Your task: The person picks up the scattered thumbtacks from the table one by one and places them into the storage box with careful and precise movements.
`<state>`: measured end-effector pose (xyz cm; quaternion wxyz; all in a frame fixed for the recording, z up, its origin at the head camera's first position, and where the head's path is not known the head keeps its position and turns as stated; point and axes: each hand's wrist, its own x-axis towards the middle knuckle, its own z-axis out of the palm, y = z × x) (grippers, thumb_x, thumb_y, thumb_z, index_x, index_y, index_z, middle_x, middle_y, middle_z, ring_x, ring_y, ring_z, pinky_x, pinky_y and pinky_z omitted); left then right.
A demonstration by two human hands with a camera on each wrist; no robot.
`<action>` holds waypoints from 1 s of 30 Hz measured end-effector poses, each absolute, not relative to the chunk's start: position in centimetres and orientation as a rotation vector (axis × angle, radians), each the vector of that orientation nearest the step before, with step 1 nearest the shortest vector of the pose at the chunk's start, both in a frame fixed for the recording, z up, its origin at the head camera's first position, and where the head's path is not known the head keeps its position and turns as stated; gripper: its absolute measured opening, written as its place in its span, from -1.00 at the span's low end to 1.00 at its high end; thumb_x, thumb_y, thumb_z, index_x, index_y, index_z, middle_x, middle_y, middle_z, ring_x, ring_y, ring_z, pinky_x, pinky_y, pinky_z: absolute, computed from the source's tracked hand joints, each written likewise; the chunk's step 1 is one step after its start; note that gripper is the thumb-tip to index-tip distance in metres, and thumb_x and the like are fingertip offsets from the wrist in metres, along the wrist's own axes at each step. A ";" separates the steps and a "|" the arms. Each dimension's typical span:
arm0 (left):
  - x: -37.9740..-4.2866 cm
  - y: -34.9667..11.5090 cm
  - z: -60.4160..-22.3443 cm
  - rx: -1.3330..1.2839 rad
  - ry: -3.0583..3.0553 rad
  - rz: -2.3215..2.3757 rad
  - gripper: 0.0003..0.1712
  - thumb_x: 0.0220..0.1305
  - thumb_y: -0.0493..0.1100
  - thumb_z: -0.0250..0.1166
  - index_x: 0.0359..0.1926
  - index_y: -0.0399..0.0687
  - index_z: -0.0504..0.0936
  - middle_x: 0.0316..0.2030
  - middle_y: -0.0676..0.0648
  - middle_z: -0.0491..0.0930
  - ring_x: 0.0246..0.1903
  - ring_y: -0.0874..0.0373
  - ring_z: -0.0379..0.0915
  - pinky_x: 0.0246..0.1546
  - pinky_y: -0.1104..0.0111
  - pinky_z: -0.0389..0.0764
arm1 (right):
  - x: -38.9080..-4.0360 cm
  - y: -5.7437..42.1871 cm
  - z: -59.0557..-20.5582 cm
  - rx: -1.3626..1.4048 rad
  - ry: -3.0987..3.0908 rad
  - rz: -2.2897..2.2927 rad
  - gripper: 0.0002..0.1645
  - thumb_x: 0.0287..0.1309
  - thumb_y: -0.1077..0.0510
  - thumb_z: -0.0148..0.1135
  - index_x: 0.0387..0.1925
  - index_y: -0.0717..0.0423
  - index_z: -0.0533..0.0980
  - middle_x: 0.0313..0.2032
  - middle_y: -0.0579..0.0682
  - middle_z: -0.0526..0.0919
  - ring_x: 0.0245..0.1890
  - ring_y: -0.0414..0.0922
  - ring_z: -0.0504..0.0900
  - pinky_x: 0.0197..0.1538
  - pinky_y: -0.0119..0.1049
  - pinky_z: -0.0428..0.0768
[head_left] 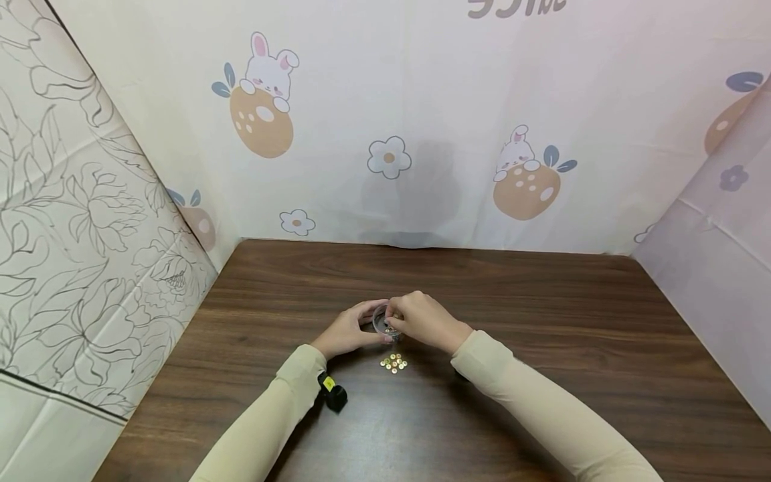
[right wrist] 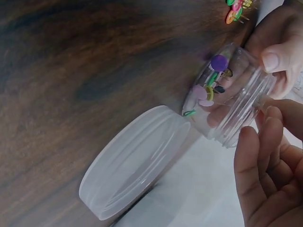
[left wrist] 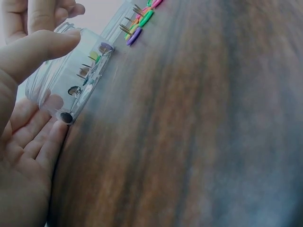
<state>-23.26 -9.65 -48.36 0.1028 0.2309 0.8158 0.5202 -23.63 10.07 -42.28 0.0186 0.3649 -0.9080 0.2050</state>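
Observation:
My left hand (head_left: pixel 352 329) holds a clear plastic jar (left wrist: pixel 66 71) between thumb and fingers, its rim toward the right hand. Inside the jar lie several thumbtacks (right wrist: pixel 219 63) with purple, pink, green, yellow and black heads. At the jar's mouth is my right hand (head_left: pixel 426 321), its fingers bent and their tips reaching into the opening; whether they pinch a tack is hidden. On the table just in front of the jar, a cluster of thumbtacks (head_left: pixel 394 363) lies points up, gold undersides showing. Their bright coloured heads rest on the wood in the left wrist view.
A translucent screw lid (right wrist: pixel 135 163) stands on the table beside the jar in the right wrist view; the right hand or arm hides it from the head view. The brown wooden table (head_left: pixel 542 294) meets a patterned cloth wall (head_left: pixel 337 187) at the back. A black wrist camera (head_left: pixel 334 396) hangs below the left sleeve.

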 end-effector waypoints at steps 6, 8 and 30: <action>-22.0 -9.5 -46.0 0.698 2.388 1.539 -0.20 0.03 -0.11 0.43 0.30 -0.04 0.30 0.19 -0.12 0.39 0.13 0.01 0.33 0.17 0.04 0.39 | -23.9 10.2 -42.5 1.099 -2.865 0.661 -0.91 0.14 0.11 0.26 -0.35 0.02 0.63 -0.52 -0.20 0.64 -0.64 -0.42 0.42 -0.57 -0.46 0.49; -21.8 -9.4 -45.7 0.693 2.394 1.519 -0.19 0.03 -0.10 0.43 0.30 -0.04 0.30 0.20 -0.13 0.38 0.14 0.02 0.32 0.19 0.05 0.38 | -23.9 10.3 -42.5 1.082 -2.874 0.673 -0.90 0.15 0.10 0.26 -0.33 0.02 0.64 -0.49 -0.19 0.65 -0.61 -0.42 0.45 -0.54 -0.45 0.51; -22.0 -9.5 -45.8 0.697 2.380 1.534 -0.17 0.04 -0.10 0.43 0.32 -0.10 0.28 0.20 -0.15 0.38 0.14 -0.02 0.31 0.17 0.00 0.38 | -21.8 12.6 -41.9 1.167 -2.828 0.681 -0.93 0.16 0.14 0.18 -0.40 -0.06 0.57 -0.64 -0.28 0.53 -0.70 -0.41 0.37 -0.59 -0.45 0.48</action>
